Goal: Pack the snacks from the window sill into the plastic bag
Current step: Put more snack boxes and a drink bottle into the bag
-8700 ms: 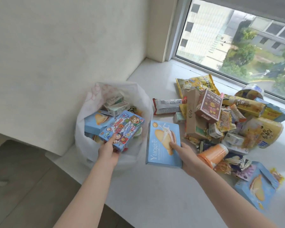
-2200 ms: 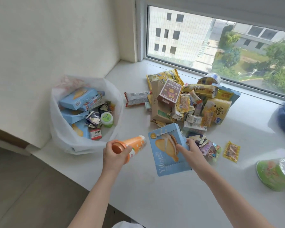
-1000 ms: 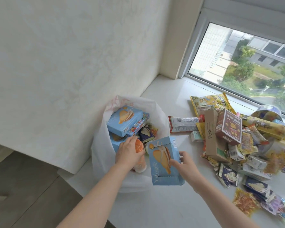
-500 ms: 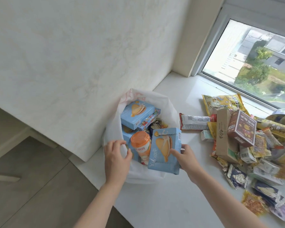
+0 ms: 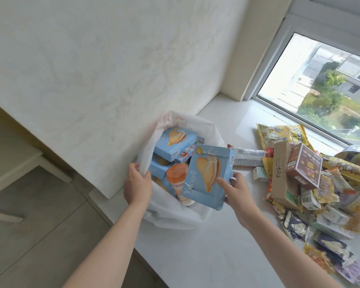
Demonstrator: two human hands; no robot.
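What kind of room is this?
Probably a flat or dorm room, several floors up. A wide white sill runs under a window that looks down on buildings and trees, and snacks are heaped beside a bag.

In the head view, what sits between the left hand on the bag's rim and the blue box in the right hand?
An orange-capped bottle stands in the plastic bag, between the left hand and the blue box held by the right hand.

bag (image 5: 197,217) left on sill (image 5: 195,256); snack pile (image 5: 312,183) right; box (image 5: 208,175) over bag
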